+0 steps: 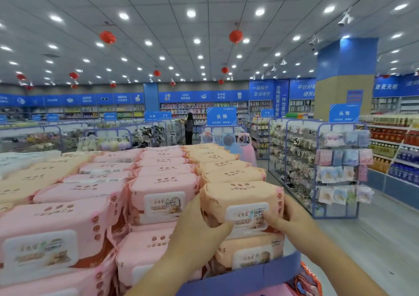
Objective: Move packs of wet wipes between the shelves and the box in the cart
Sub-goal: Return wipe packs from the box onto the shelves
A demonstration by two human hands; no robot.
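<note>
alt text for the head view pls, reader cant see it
The left hand and right hand grip the two ends of an orange pack of wet wipes lying atop a second orange pack. Rows of pink packs lie to its left, and a rack of hanging goods stands farther right.

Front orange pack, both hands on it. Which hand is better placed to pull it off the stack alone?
Right, probably. The right hand wraps the free aisle-side end of the orange pack, thumb on its lid; the left hand is squeezed against the neighbouring pink pack.
</note>
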